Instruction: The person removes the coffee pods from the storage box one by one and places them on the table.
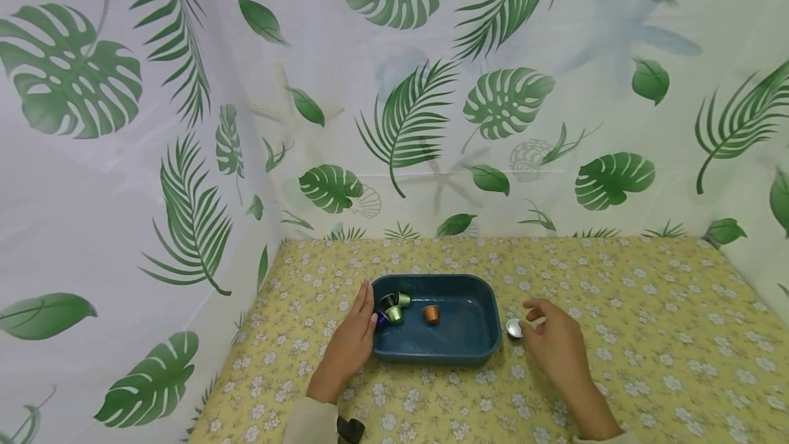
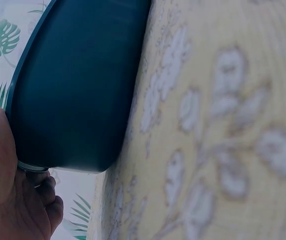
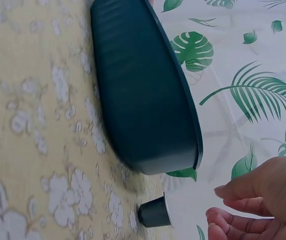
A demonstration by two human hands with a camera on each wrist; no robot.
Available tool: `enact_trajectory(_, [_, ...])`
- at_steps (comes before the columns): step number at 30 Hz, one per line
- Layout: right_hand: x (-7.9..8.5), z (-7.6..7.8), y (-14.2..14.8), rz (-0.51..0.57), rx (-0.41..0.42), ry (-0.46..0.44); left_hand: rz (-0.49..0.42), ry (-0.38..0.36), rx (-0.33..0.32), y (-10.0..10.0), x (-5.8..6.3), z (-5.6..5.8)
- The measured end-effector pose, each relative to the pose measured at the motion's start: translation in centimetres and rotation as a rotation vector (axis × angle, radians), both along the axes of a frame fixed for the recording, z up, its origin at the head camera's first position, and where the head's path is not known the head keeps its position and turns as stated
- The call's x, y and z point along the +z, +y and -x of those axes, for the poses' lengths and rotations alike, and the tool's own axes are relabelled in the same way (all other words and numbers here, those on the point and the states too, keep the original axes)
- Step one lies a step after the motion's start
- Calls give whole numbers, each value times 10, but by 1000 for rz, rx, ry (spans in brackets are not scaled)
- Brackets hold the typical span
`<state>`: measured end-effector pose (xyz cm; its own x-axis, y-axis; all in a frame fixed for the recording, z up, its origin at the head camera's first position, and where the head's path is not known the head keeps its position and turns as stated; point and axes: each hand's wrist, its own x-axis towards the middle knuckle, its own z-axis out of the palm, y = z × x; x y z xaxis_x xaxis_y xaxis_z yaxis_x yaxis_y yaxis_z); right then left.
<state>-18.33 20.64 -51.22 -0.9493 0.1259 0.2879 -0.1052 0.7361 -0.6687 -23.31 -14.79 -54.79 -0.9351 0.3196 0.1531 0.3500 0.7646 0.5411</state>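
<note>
A dark blue tray lies on the table with several coffee capsules in it. My left hand rests against the tray's left end, fingers fairly straight, thumb by the rim. At the tray's left end are a black capsule, two light green capsules and a partly hidden purple one. An orange capsule sits nearer the middle. Just right of the tray, a dark capsule stands with its silver lid up. My right hand hovers beside it, fingers loosely bent and holding nothing.
The table wears a yellow flowered cloth. A white leaf-printed sheet hangs behind the table and along its left side. A black object, perhaps a wrist strap, shows beside the left sleeve.
</note>
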Motion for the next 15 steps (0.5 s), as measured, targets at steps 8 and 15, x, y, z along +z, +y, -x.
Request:
enact_trajectory(8, [2, 4, -17, 79, 14, 30, -16, -7, 0, 1, 0, 0])
enact_trajectory(15, [1, 6, -30, 97, 30, 40, -9, -1, 7, 0, -1, 1])
